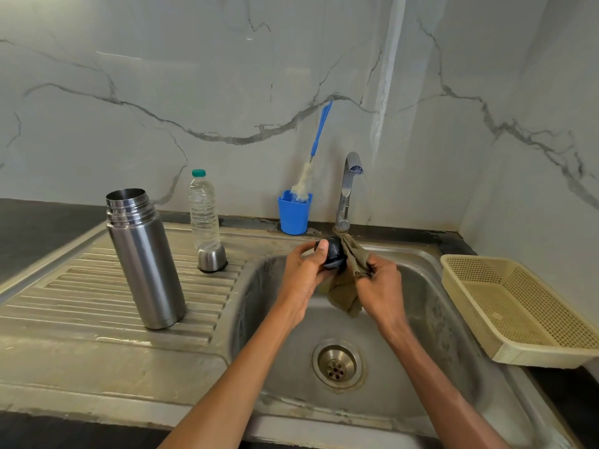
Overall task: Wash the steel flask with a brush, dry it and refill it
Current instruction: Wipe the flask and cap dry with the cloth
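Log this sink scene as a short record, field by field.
flask: steel flask upright, open, on the draining board
cup lid: steel cup upside down beside the water bottle
brush: bottle brush standing in blue holder
left hand: grips black stopper
right hand: grips olive cloth, over sink

No readable text, brand, number or sign is showing anywhere. The water bottle (203,211) is showing no label, and the steel flask (144,257) and its cap (212,256) are showing plain metal. The blue cup (293,212) and the basket (518,311) are showing no markings.
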